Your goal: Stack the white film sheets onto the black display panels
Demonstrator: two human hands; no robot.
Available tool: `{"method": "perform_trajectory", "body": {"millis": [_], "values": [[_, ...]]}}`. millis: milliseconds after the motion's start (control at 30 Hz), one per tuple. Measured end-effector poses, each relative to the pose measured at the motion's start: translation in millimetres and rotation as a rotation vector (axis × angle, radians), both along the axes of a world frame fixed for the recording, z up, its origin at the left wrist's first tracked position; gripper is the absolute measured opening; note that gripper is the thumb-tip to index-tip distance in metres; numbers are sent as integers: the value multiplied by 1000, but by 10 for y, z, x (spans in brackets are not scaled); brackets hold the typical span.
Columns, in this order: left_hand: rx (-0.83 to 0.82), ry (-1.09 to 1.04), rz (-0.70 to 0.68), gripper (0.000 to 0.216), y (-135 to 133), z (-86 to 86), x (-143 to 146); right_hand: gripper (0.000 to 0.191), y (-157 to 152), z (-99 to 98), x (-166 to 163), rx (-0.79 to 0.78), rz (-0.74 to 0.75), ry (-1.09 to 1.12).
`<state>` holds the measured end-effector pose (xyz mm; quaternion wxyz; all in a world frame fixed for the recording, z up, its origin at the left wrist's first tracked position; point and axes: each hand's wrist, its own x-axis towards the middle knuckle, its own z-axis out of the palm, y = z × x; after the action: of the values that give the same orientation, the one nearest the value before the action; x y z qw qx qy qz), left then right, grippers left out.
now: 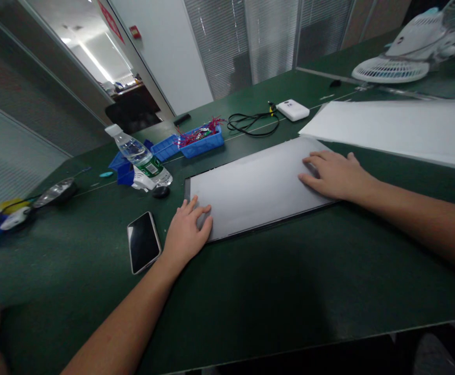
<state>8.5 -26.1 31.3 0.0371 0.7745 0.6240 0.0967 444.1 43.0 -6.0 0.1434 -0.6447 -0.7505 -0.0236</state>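
The left hand [187,232] and right hand [337,174] rest with fingers spread, clasping nothing, at opposite ends of the dark-edged white panel [254,185], set back from the bench's [274,281] near edge, where light, even pressure should steady it best.

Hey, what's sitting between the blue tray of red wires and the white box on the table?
A loosely coiled black cable lies on the green table between the blue tray and the white box; the head view shows it.
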Motion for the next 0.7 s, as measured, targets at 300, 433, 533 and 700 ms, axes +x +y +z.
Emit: {"method": "perform_trajectory", "body": {"millis": [300,433,533,700], "values": [[37,129,37,45,-32,51,36,78,-46,97,-57,-37,56,-54],[23,124,59,51,-28,33,34,75,-60,85,-61,-9,68,-52],[24,114,73,53,-24,27,30,75,-80,95,-82,-31,63,-36],[2,122,83,60,-24,53,38,74,-124,149,-140,-44,78,-19]]}}
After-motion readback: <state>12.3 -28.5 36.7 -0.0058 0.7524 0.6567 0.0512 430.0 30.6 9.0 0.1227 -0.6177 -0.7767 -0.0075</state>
